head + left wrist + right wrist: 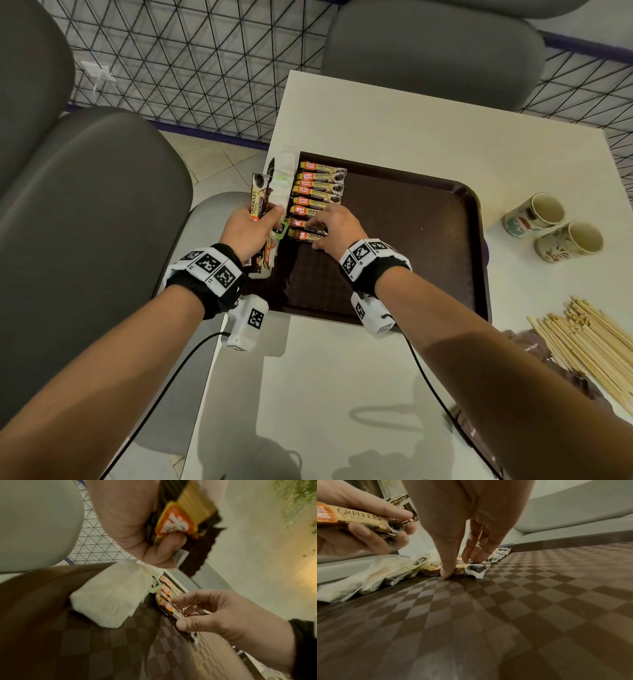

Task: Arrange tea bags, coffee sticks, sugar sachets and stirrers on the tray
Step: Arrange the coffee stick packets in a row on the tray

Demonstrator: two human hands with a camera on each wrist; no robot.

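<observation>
Out past the tray's (411,212) left rim, the left hand (246,233) grips a bundle of spare coffee sticks (257,202), fingers curled round them, ends poking out above and below the fist. The risk I see there: the wrappers look slick, and a loosened grip could let one slide out onto the worktop (394,113) or off its edge, which runs close beside that rim.

Just inside the left rim lie the tea bags (283,178), a soft white overlapping strip with a green tag near the hands. They look light and floppy, so a knuckle brushing them would likely push them crooked.

Next, the row of laid coffee sticks (317,192): black-and-gold sachets with orange logos, stacked edge to edge down the tray's left side. The right hand (334,228) is on the nearest ones, fingers straight and pressing down, thumb planted on the tray floor beside the front stick. Press sideways and the whole column could fan out.

Well right of the tray sit two paper cups (551,226), and the wooden stirrers (589,346) wait in a loose heap, not yet on the tray.
</observation>
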